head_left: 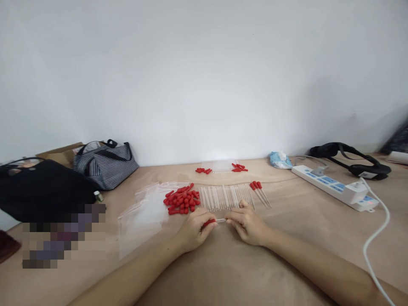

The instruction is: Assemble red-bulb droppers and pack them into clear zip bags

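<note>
L hand [194, 230] clamped on red bulb [209, 222] – R hand [247, 224] pinched on clear tube [220, 220] btwn 'em.

Red bulb [209, 222]: elongated, held roughly level and partly covered by the left hand [194, 229]. Clear tube [220, 220]: slender, straight, aligned with the bulb, far end pinched in the right hand [247, 223]. Seating depth indiscernible.

The left hand [195, 229] (curled) partly hides 1 red bulb [209, 222].
</note>
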Motion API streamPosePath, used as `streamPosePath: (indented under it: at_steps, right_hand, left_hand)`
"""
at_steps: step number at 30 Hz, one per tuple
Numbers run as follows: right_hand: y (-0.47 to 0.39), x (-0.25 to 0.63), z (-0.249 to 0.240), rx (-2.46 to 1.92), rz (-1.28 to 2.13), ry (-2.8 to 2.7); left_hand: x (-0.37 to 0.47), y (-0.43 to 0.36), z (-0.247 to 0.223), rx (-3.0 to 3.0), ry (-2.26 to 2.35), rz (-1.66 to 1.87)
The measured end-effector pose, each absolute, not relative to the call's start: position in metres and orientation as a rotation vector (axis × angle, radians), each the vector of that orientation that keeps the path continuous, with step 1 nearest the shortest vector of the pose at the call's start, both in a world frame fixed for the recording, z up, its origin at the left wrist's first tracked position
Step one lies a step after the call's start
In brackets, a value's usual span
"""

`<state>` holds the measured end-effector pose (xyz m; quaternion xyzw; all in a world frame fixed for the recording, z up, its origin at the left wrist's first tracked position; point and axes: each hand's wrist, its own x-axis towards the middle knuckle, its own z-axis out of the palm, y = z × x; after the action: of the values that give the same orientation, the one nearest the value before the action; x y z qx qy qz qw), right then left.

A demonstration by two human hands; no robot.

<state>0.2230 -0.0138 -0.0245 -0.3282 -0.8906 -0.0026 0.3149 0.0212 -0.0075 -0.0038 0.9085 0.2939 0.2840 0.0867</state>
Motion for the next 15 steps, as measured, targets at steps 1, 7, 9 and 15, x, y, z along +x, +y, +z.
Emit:
streamPosePath:
  at_steps: [1,7,9,15]
  right_hand:
    - [-0.0139,0.2225,-0.0246,-0.864,0.007,-2.352]
    - [-0.0146,0.2194,-0.0247,-0.857,0.100,-2.376]
    - [-0.0142,0.2188,-0.0257,-0.855,0.112,-2.373]
    - [-0.0141,0.2179,-0.0267,-0.866,0.147,-2.369]
  left_hand:
    - [0.0213,-0.0080,-0.0036,2.714,0.869,0.839]
    - [0.0221,-0.0102,-0.0010,2.722,0.855,0.823]
    - [0.0224,-0.0103,-0.0005,2.724,0.847,0.822]
    - [0.0225,-0.0091,-0.0008,2.738,0.831,0.808]
